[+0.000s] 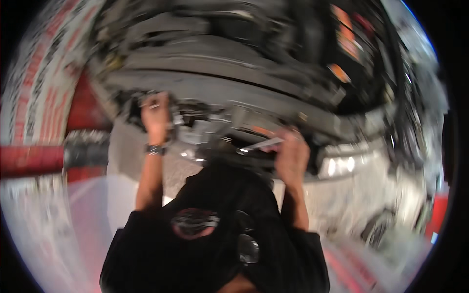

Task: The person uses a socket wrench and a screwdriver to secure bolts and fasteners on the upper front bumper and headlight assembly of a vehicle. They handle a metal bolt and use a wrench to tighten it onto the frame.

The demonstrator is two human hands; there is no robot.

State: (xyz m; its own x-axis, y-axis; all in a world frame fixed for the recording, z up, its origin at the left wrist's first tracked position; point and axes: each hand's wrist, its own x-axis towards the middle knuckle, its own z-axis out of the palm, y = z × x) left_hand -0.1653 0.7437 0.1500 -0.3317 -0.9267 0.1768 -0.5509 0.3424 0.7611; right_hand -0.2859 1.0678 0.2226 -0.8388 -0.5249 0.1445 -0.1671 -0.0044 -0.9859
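My right hand (292, 154) is closed around one end of a silver wrench (264, 145). The tool points left, its far end over a dark gap in the car's front end. My left hand (155, 115), with a dark band at the wrist, is at the left end of the car's front, by dark parts in the left headlight area. Its fingers are curled, and motion blur hides what they grip. Between my hands lie exposed metal and plastic parts (200, 128) of the car's front. Below my right hand is a shiny headlight (342, 165).
Beyond my hands the engine bay (234, 29) stands open behind a long grey crossbar (195, 85). To the left a red post (88, 115) and a red arm (31, 161) stand close to the car. A wheel (380, 228) shows at lower right.
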